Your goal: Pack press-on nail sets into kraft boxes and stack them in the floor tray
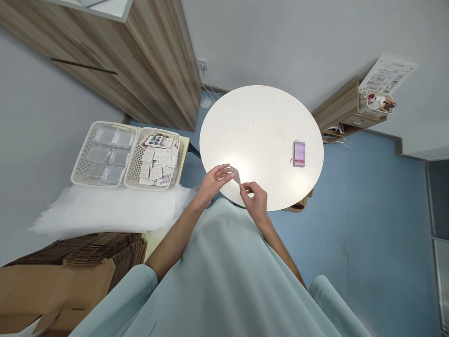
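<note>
A small thin greyish flat piece (236, 175), perhaps a little packet or card, is held up over the near edge of the round white table (259, 126). My left hand (215, 181) has its upper edge between thumb and fingers. At the lower corner, the fingertips of my right hand (255, 198) pinch it. What is printed on the piece, if anything, is too small to make out. A phone (299, 154) with a blurred screen lies on the table's right side.
Left of the table stand a white basket of clear plastic boxes (99, 154) and a white basket of small printed cards (157, 159). White sheets (112, 208) and folded cardboard (59, 285) lie nearer me. Wooden cabinets (154, 56) stand behind; a shelf (345, 105) is at right.
</note>
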Motion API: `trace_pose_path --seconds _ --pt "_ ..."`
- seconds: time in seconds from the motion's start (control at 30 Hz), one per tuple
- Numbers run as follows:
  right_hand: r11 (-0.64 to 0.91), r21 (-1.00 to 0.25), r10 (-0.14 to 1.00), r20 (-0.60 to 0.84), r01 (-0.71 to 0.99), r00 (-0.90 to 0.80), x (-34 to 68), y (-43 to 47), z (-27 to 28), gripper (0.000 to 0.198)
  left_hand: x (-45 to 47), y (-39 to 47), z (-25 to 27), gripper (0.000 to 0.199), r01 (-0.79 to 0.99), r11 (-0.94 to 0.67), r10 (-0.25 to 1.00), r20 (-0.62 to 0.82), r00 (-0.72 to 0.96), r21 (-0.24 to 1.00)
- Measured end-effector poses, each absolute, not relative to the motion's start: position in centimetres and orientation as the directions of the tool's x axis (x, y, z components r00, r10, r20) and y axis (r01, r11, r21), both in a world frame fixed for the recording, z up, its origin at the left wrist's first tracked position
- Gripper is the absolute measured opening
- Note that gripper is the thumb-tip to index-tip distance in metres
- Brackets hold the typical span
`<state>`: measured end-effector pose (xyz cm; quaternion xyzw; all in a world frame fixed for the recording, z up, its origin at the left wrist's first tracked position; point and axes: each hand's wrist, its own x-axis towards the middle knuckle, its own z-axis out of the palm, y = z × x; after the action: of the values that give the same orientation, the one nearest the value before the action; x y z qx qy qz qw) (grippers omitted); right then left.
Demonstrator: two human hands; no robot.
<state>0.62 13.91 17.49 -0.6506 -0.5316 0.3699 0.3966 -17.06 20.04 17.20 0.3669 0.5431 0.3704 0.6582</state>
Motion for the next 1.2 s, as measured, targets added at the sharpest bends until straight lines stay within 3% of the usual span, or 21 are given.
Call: trace_pose_path --seconds 0.17,0.4,0.53,0.73,0.87,1.07,1.2 --pt "-0.356 -0.931 0.925 -0.34 0.078 0.17 1.7 14.3 17.6 0.027 -18.4 20.2 17.5 0.061 -0.044 0.418 0.904 -0.411 0.114 0.907" --pt "-0.421 -0.901 0.895 -0.431 -0.103 0.112 1.7 14.7 17.8 0.032 -19.1 20.6 18.1 0.06 -0.097 0.471 0.875 -0.45 0.177 0.877" --pt "-0.476 -0.854 0.877 -0.478 -0.21 -0.044 2.1 14.7 17.9 0.032 -19.6 20.6 18.2 0.069 -0.195 0.544 0.822 -0.474 0.315 0.816" --pt "-0.612 -0.716 0.788 -0.518 -0.336 -0.332 2.1 15.0 17.9 0.037 -19.8 20.2 18.6 0.091 -0.308 0.593 0.731 -0.337 0.593 0.744" --pt "-0.601 -0.742 0.795 -0.52 -0.296 -0.312 1.7 15.2 17.5 0.038 -19.4 20.3 18.9 0.092 -0.265 0.594 0.737 -0.381 0.558 0.76" --pt "-0.403 -0.914 0.91 -0.397 0.04 0.118 1.3 15.2 16.7 0.038 -18.6 20.6 18.7 0.077 -0.109 0.512 0.838 -0.468 0.279 0.852" --pt "-0.245 -0.948 0.969 -0.241 0.203 0.043 1.0 14.8 17.5 0.03 -18.3 20.4 18.1 0.073 -0.072 0.485 0.866 -0.467 0.179 0.872"
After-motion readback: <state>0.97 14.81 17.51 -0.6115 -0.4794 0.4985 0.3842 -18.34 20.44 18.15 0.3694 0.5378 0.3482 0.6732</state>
